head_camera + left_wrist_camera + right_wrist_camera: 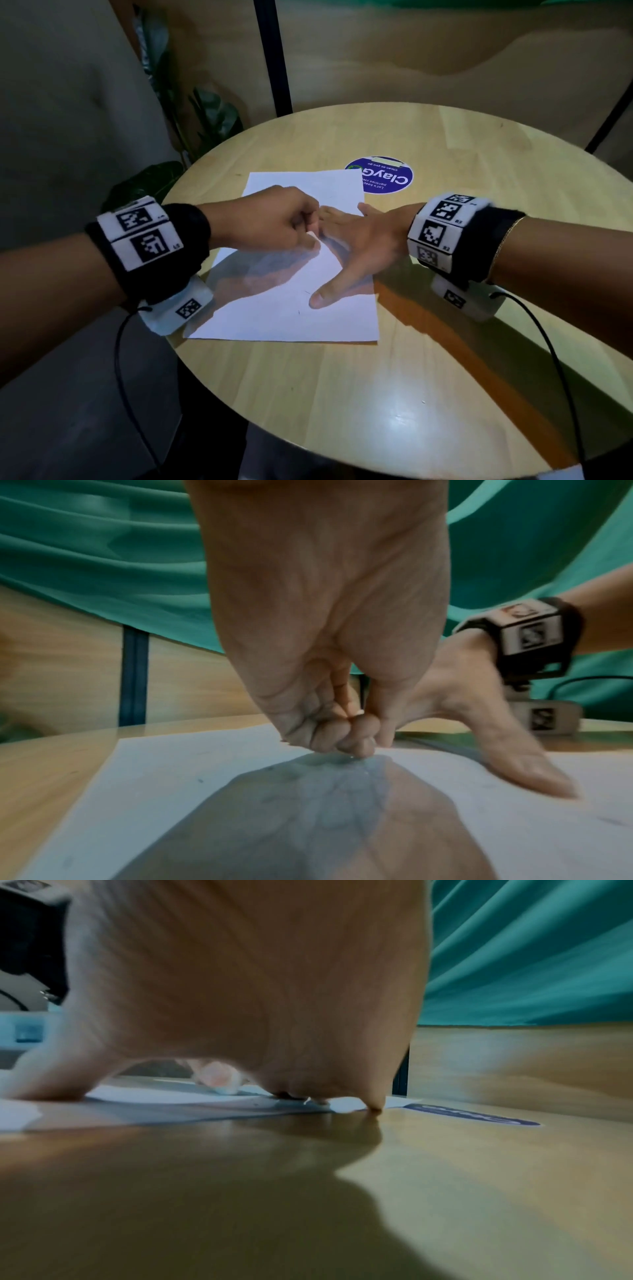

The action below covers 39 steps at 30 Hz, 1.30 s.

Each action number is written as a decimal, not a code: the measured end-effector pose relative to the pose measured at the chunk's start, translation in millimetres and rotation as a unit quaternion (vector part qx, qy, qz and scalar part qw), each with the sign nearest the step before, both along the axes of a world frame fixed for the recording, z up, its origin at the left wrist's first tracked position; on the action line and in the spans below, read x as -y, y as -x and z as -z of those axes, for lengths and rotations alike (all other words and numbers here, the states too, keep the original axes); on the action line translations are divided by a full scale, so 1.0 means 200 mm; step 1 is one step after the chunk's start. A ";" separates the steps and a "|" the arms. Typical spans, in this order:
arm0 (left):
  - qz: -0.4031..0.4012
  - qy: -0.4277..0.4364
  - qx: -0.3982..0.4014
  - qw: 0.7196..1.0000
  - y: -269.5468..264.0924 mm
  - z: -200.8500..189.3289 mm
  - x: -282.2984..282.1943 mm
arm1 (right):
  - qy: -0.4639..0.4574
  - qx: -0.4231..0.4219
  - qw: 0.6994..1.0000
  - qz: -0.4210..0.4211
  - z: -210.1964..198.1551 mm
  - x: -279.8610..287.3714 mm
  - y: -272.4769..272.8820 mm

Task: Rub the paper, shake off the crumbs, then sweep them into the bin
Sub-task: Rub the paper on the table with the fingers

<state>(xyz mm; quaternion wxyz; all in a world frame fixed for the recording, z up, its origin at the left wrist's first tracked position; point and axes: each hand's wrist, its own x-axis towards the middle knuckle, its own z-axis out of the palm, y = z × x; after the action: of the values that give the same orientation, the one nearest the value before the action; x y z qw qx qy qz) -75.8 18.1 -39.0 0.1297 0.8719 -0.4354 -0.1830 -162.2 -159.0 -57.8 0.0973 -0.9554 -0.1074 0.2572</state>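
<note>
A white sheet of paper [291, 318] lies flat on the round wooden table [376, 394]. My left hand [306, 236] is curled over its middle and pinches a small white eraser [312, 234], whose tip meets the sheet. In the left wrist view the curled fingers [342, 737] press down on the paper [171, 777]. My right hand [342, 253] lies flat on the sheet's right side with fingers spread and the thumb [325, 294] pointing toward me. The right wrist view shows the palm [240, 988] low over the paper [154, 1096]. A few faint dark marks [299, 312] show near the thumb.
A round blue sticker [380, 174] is on the table just past the paper's far right corner. Leafy plants [205, 116] and a black post [274, 58] stand behind the table's far left edge. Cables hang from both wrist units. No bin is in view.
</note>
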 end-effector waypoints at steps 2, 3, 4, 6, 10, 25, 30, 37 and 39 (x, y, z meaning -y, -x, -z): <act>0.047 -0.028 -0.069 0.996 0.07 0.01 -0.01 | 0.008 -0.006 1.000 0.001 0.03 0.00 -0.01; 0.067 -0.052 -0.111 0.990 0.10 0.00 -0.02 | 0.018 -0.005 1.000 -0.003 0.04 -0.01 -0.01; 0.077 -0.066 -0.128 0.987 0.10 -0.01 -0.03 | 0.023 -0.003 1.000 -0.005 0.05 -0.01 -0.01; 0.060 -0.049 -0.083 0.994 0.06 -0.02 -0.03 | 0.017 -0.004 1.000 -0.008 0.05 -0.01 0.00; 0.048 -0.006 -0.071 0.996 0.07 -0.01 -0.05 | 0.015 -0.005 1.000 -0.009 0.05 -0.01 -0.01; 0.076 -0.024 -0.003 0.997 0.00 -0.02 -0.07 | 0.014 -0.004 1.000 -0.013 0.04 -0.01 -0.01; 0.115 -0.076 -0.139 0.981 0.08 -0.03 -0.06 | -0.018 -0.024 1.000 0.007 0.03 0.01 -0.02; 0.040 -0.032 -0.064 0.997 -0.06 -0.01 0.00 | -0.048 -0.016 0.998 0.026 0.01 0.04 -0.02; 0.077 -0.071 -0.138 0.985 -0.03 -0.02 0.01 | -0.040 -0.008 0.999 0.033 0.02 0.03 -0.02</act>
<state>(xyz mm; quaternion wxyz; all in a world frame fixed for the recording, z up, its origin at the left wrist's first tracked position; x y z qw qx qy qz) -70.4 15.5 -34.7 0.1120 0.8094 -0.4646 -0.3413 -157.4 -165.8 -60.8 0.1443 -0.9518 -0.0855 0.2568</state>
